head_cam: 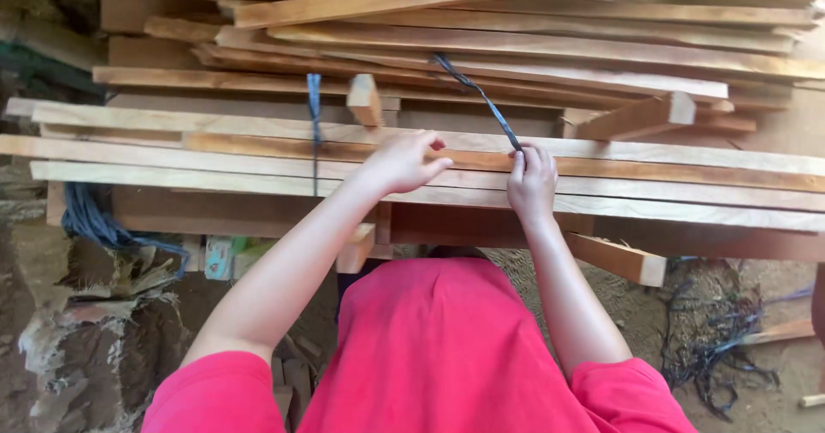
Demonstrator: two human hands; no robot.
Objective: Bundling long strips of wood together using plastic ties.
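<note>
Strap [475, 89], dark, thin, limp, light; runs from frame centre up over stacked planks [550, 154] | right hand [531, 179]: pinched on strap's lower end, best hold there | left hand [402, 161]: loosely curled, resting on plank edge | second strap [314, 124] left of centre.

There is only one camera, and it is sitting on the person's head. It is looking down and a bit forward, over the red shirt [447, 347] and along both bare arms. It is staying very near, so the left hand [402, 162] and the right hand [531, 182] are filling the middle. The stack of wooden planks [481, 55] is filling the top, and the dirt ground [756, 373] is peeking in below.
</note>
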